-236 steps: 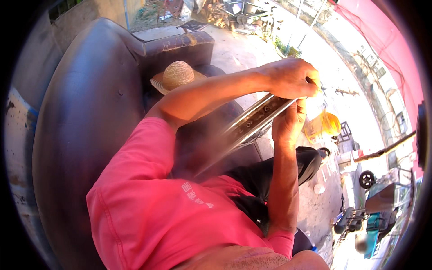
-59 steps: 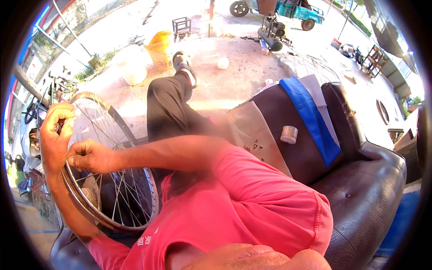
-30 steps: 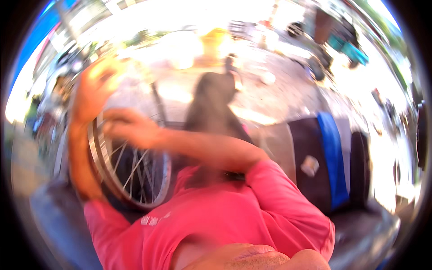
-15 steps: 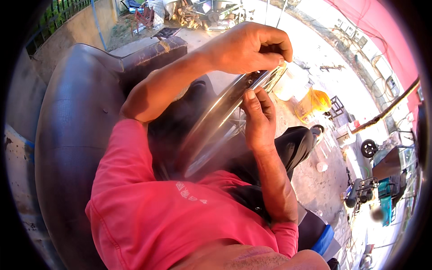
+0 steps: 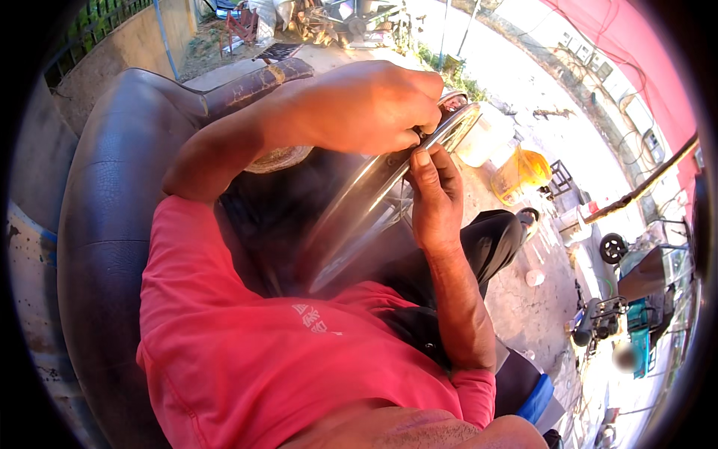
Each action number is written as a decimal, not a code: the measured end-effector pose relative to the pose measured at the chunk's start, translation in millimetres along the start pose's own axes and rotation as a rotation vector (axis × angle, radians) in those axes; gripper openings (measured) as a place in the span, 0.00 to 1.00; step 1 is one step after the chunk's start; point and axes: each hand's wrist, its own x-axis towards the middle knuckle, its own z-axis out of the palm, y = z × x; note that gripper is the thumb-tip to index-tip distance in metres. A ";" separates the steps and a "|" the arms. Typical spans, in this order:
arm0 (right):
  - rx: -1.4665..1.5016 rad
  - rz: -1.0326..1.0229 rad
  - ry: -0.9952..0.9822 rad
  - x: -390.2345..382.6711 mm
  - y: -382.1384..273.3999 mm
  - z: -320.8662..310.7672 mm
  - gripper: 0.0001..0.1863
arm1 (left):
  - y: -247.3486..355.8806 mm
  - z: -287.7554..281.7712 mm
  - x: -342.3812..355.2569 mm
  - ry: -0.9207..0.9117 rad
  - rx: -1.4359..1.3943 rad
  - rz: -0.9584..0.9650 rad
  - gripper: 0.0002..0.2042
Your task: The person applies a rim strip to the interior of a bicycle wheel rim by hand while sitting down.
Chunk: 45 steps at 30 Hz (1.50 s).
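Observation:
A shiny metal wheel rim [image 5: 340,206] with thin spokes stands slantwise before me, its lower part blurred. My left hand [image 5: 381,105] reaches over the rim's upper part, fingers curled and closed. The fingertips meet at the inner channel of the rim; anything small between them is hidden. On the near right side my right hand [image 5: 435,198] has its thumb and bent fingers closed on the rim's edge, just below the left fingertips.
A dark leather sofa [image 5: 112,247] curves round my left side. Beyond the wheel stand a yellow bucket [image 5: 522,176] and a pale bucket [image 5: 480,142]. A small black wheel [image 5: 613,247] and machine parts [image 5: 600,318] lie at the right. Clutter [image 5: 359,30] fills the far yard.
My left hand has come down and left from the rim's far top, its fingers now curled into the channel. The right hand has barely shifted.

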 end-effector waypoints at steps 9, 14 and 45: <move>-0.011 -0.006 -0.003 -1.1 2.7 -5.3 0.16 | 0.9 3.8 9.1 0.005 0.017 -0.015 0.05; -0.103 0.052 -0.023 5.7 6.8 -12.6 0.17 | -4.3 -0.2 25.2 0.237 -0.050 0.017 0.06; 0.138 0.164 0.030 -5.3 4.9 -3.4 0.09 | -39.2 63.7 78.6 0.121 -0.710 -0.158 0.17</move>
